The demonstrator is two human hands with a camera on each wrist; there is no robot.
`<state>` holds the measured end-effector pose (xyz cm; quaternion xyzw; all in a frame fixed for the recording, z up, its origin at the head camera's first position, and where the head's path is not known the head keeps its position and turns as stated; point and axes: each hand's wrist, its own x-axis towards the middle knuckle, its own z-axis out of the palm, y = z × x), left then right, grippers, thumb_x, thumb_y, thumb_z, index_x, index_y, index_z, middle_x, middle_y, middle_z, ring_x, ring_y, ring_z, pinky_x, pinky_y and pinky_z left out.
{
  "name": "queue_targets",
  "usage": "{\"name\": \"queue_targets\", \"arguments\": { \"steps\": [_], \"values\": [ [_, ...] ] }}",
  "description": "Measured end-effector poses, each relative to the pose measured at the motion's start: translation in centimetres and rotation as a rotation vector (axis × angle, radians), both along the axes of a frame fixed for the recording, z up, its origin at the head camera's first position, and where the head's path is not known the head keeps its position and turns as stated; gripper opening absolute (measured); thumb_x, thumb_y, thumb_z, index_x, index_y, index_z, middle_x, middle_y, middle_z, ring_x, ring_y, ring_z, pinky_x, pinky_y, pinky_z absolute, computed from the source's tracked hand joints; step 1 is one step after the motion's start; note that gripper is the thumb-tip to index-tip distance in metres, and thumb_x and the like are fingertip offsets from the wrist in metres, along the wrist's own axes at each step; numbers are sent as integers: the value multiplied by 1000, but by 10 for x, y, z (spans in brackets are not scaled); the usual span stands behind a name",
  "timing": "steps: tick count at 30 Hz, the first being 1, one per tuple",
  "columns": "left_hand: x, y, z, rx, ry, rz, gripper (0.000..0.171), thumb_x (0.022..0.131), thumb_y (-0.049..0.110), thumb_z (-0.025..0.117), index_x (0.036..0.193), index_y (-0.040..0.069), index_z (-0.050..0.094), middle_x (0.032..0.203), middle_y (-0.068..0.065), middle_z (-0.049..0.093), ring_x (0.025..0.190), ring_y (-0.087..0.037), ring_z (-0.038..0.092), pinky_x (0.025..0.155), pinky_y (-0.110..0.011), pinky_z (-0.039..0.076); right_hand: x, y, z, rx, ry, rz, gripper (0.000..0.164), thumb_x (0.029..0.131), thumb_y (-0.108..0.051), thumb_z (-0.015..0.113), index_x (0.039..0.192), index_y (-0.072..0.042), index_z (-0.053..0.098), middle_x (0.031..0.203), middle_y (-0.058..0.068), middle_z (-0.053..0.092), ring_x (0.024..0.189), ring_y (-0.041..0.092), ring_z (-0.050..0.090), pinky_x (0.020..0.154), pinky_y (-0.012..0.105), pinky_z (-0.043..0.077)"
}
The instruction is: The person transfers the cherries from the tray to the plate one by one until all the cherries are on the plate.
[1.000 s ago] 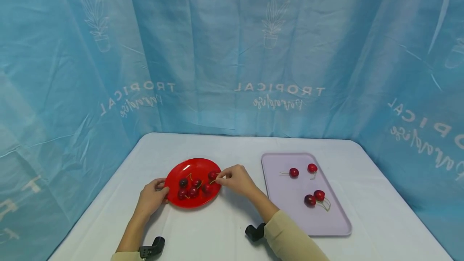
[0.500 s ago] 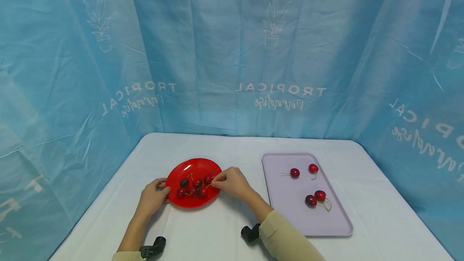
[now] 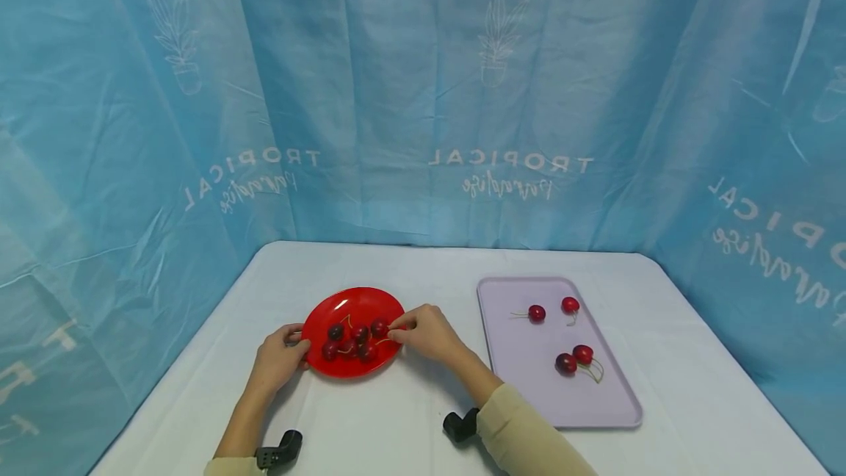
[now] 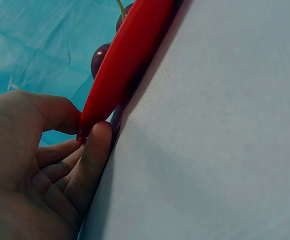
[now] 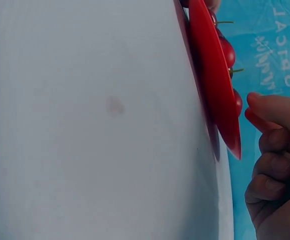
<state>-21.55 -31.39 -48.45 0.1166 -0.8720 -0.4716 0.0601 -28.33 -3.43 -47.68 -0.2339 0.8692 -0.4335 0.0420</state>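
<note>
Sleeves point(image 3: 532, 435): beige cuffs poking in along the bottom of the frame, with a black wrist gadget point(image 3: 280, 449) at each.
White tabletop point(image 3: 370, 424): starts at the bottom edge and runs under everything.
Left hand point(image 3: 276, 360): lower left of centre, gripping the red plate point(image 3: 366, 301) by its left rim, digits on both sides of the edge.
Right hand point(image 3: 432, 334): lower middle, thumb and fingertip close together at the plate's right side, right by a stem. Honestly can't tell if it's pinching that stem or not.
Plate cherries point(image 3: 366, 352): bunched up on the plate, some touching, left of the right hand. Overlap makes the count iffy.
Plate step: my read is it's placing or nudging a cherry into the bunch while the left hand steadies the dish.
Right hand's next move: I'd say ease the fingertips clear of the stem without dragging the fruit, left grip kept firm.
Lilac tray point(image 3: 529, 395): lower right of the frame, well apart from the plate.
Tray cherries: a touching pair point(image 3: 565, 363) nearer, then two separate ones point(image 3: 537, 313) further up.
Blue curtain point(image 3: 529, 57): fills the top, "TROPICAL Paradise" printed backwards lol.
</note>
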Motion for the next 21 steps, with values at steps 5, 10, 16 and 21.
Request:
{"name": "queue_targets", "arguments": {
  "steps": [5, 10, 16, 21],
  "values": [
    [0, 1, 1, 0, -1, -1, 47, 89, 13, 57, 131, -6, 48, 116, -24, 58, 62, -17, 62, 58, -20, 51, -1, 4, 3, -4, 6, 10, 15, 83, -25, 74, 95, -17, 78, 59, -3, 58, 54, 13, 50, 46, 24, 41],
    [1, 1, 1, 1, 0, 6, 46, 89, 12, 56, 131, -6, 48, 115, -24, 59, 63, -16, 61, 57, -19, 51, 0, 8, 10, -9, 26, 27, 14, 83, -25, 74, 94, -17, 78, 58, -4, 57, 53, 13, 50, 46, 24, 42],
    [0, 1, -1, 6, 15, 6, 46, 88, 11, 56, 130, -7, 49, 114, -25, 59, 65, -16, 62, 55, -19, 52, -1, 13, 16, 22, 30, 7, 10, 83, -28, 73, 91, -23, 77, 56, -3, 53, 51, 11, 47, 45, 24, 39],
    [0, 1, -2, 4, 22, 3, 46, 88, 10, 56, 130, -7, 49, 114, -26, 59, 65, -16, 62, 56, -19, 52, -2, 21, 20, 25, 30, 7, 10, 84, -26, 72, 92, -22, 77, 56, -2, 51, 51, 12, 45, 45, 25, 38]
  ]
}}
